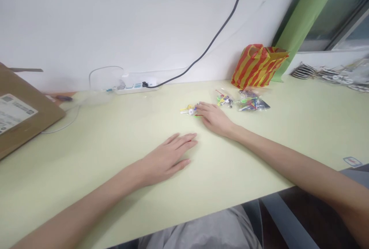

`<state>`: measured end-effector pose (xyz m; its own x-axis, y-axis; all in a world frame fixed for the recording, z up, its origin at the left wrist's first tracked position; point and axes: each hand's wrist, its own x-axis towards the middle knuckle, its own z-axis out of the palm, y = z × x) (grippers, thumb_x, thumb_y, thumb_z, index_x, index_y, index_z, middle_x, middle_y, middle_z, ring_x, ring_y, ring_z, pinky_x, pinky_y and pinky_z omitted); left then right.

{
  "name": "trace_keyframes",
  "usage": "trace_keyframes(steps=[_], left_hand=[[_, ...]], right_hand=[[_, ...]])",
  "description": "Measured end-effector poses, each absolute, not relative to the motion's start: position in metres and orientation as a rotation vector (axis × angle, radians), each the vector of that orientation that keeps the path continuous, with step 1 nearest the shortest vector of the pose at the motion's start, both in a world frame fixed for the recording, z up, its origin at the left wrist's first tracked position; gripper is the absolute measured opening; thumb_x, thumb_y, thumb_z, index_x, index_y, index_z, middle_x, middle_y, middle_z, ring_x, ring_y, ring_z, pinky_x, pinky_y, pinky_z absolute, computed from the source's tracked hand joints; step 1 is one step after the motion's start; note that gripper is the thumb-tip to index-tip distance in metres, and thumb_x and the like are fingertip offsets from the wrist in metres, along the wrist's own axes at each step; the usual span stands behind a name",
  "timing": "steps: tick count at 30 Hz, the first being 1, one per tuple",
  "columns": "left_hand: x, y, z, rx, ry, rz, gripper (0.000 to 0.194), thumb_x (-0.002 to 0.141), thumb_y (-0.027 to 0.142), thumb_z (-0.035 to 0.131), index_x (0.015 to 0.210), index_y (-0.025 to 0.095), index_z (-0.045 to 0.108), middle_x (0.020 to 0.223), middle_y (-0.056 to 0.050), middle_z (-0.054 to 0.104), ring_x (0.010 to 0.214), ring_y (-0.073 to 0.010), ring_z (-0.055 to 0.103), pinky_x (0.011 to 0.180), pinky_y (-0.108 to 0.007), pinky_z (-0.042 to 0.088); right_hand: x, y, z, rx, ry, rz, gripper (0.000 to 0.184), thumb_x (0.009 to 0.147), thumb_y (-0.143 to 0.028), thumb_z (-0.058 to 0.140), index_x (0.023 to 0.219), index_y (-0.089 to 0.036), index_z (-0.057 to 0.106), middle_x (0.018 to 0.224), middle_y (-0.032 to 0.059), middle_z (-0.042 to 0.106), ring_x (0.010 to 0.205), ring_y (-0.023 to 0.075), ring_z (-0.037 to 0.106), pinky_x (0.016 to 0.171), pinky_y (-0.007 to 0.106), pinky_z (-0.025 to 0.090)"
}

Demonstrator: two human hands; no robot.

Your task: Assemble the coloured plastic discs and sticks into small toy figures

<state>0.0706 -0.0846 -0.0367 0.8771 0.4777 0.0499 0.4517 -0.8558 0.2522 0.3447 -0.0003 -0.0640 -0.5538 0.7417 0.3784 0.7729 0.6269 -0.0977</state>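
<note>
My left hand lies flat on the pale green table, palm down, fingers stretched out and holding nothing. My right hand reaches further out, palm down, with its fingertips touching a small heap of coloured plastic toy pieces, yellow, white and green. The fingers look extended; I cannot make out a grasp on any piece. Just right of that hand lie two clear bags of coloured small parts, one small and one larger.
A red and yellow striped bag stands at the back by the wall. A white power strip with a black cable lies at the back. A cardboard box sits at the left. Clutter lies far right.
</note>
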Motion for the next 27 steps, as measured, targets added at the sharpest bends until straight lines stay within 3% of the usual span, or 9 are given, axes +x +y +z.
trace_keyframes(steps=[4, 11, 15, 23, 27], left_hand=[[0.071, -0.085, -0.037, 2.792, 0.702, 0.184, 0.051, 0.109, 0.04, 0.039, 0.157, 0.024, 0.035, 0.169, -0.008, 0.028, 0.157, -0.0229, 0.026, 0.132, -0.048, 0.017], [0.071, -0.087, -0.03, 2.67, 0.718, 0.255, 0.059, 0.108, 0.041, 0.042, 0.162, 0.028, 0.023, 0.169, -0.008, 0.028, 0.156, -0.0253, 0.027, 0.13, -0.049, 0.02], [0.07, -0.087, -0.029, 2.524, 0.863, 0.453, 0.058, 0.108, 0.041, 0.041, 0.161, 0.031, 0.022, 0.167, -0.008, 0.031, 0.153, -0.0266, 0.032, 0.126, -0.047, 0.029], [0.07, -0.075, -0.035, 2.163, 1.077, 0.916, 0.056, 0.102, 0.044, 0.055, 0.152, 0.032, 0.033, 0.148, -0.008, 0.053, 0.138, -0.0241, 0.051, 0.116, -0.045, 0.041], [0.069, -0.073, -0.032, 2.129, 1.058, 0.974, 0.039, 0.1, 0.042, 0.059, 0.135, 0.028, 0.05, 0.137, -0.005, 0.06, 0.125, -0.0226, 0.059, 0.108, -0.04, 0.046]], right_hand=[[0.346, -0.001, -0.063, -1.2, -2.427, -0.145, 0.054, 0.094, -0.006, 0.043, 0.146, -0.013, 0.054, 0.156, 0.0126, 0.05, 0.149, 0.0291, 0.04, 0.117, 0.052, 0.038], [0.352, 0.004, -0.062, -1.095, -2.253, -0.104, 0.056, 0.093, -0.009, 0.043, 0.148, -0.017, 0.052, 0.156, 0.0128, 0.05, 0.149, 0.0281, 0.041, 0.118, 0.054, 0.038], [0.348, -0.006, -0.054, -0.973, -2.128, -0.109, 0.058, 0.096, -0.011, 0.041, 0.152, -0.022, 0.047, 0.157, 0.011, 0.048, 0.149, 0.026, 0.04, 0.119, 0.054, 0.037], [0.309, -0.06, -0.043, -0.646, -2.232, 0.002, 0.064, 0.097, -0.007, 0.041, 0.157, -0.027, 0.036, 0.158, 0.0108, 0.047, 0.15, 0.0243, 0.038, 0.118, 0.053, 0.038], [0.295, -0.072, -0.047, -0.522, -2.341, 0.077, 0.069, 0.096, -0.006, 0.043, 0.16, -0.025, 0.029, 0.161, 0.0121, 0.043, 0.152, 0.024, 0.036, 0.117, 0.052, 0.04]])
